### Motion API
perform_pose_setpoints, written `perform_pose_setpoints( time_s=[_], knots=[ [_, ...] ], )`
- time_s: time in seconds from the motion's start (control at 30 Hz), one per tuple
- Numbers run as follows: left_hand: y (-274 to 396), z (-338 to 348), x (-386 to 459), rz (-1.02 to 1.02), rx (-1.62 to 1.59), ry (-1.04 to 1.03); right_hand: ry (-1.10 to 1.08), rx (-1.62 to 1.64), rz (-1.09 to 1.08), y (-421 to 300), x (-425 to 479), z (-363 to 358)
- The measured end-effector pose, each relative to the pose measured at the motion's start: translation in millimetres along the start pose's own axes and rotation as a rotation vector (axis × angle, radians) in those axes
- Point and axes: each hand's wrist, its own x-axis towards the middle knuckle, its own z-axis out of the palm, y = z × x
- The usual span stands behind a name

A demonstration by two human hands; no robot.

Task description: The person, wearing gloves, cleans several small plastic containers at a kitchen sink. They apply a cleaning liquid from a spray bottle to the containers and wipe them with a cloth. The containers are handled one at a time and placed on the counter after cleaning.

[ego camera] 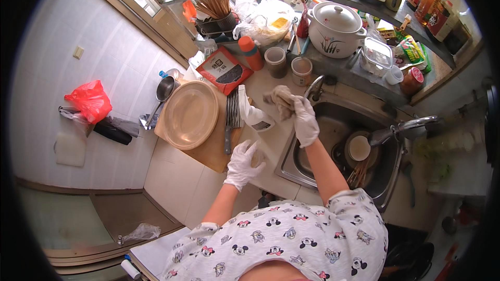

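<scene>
Both of my hands wear white gloves. In my right hand (306, 123) is a bunched beige-grey cloth (284, 100), held above the counter beside the sink's left rim. My left hand (242, 165) is low over the counter's front, fingers apart. Next to its thumb is a small round clear object (258, 159), partly hidden; whether they touch I cannot tell. A kitchen knife with a dark handle (227, 140) lies on the wooden cutting board (205, 158). On the same board sits a large round translucent lid or dish (190, 115). Between my hands lies a white plastic packet (254, 115).
The steel sink (324, 113) holds a white bowl (359, 148) and chopsticks (357, 173), under a faucet (316, 84). Behind the board are a red packet (224, 69), an orange bottle (251, 52) and two tubs (275, 62). A lidded white pot (336, 31) stands on the ledge.
</scene>
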Motion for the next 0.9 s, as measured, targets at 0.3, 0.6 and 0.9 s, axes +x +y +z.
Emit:
perform_pose_setpoints(
  time_s=[0.3,0.6,0.9],
  knots=[
    [-1,-1,49,0.148,-0.029,-0.03,-0.16,0.669,0.314,-18,-70,-39],
    [9,-47,66,0.041,-0.375,0.529,0.117,0.17,0.11,-72,-120,-7],
    [-24,4,161,-0.081,-1.266,0.099,0.032,0.138,0.174,-83,-97,7]
  ],
)
